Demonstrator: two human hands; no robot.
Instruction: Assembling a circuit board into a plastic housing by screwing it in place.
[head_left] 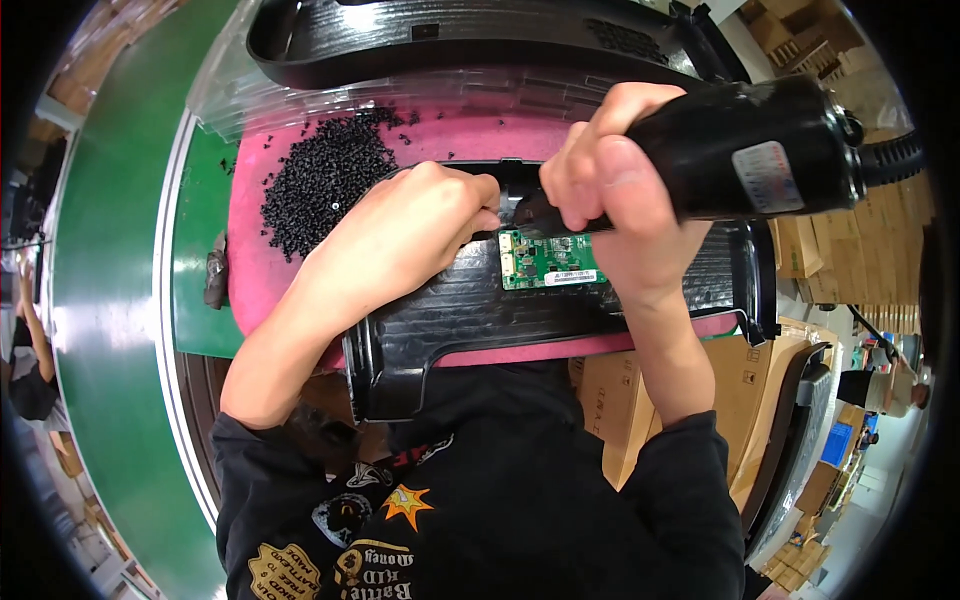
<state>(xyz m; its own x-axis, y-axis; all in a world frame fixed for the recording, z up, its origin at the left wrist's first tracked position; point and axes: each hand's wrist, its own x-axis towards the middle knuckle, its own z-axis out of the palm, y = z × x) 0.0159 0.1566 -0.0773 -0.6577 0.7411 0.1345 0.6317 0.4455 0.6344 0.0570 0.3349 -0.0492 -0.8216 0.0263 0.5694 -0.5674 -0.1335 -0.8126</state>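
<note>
Right hand (610, 190) is wrapped tight round the black barrel of a powered screwdriver (745, 150), fist fully closed, tool lying almost horizontal with its nose pointing to 9 o'clock. Tip is hidden behind the fingers; cannot tell whether it touches anything.

Left hand (415, 225) sits just at 9 o'clock of the right one, fingers curled and pinched together at the tool's nose. Whatever it pinches is too small to make out; cannot tell if it holds a screw or only steadies the tip. Its heel rests on the black plastic housing (470, 320).

Housing is a long ribbed black shell lying across a pink foam mat (255, 260), near frame centre. A green circuit board (550, 262) is seated in it, directly at 6 o'clock of both hands, just below the fingertips.

At 10 o'clock of the left hand, on the mat, a loose heap of small black screws (325, 180). At 12 o'clock, a second black housing (470, 40) lies beyond the mat. Green conveyor belt (110, 300) runs along the 9 o'clock side. Cardboard boxes (740, 380) are stacked at 4 o'clock.
</note>
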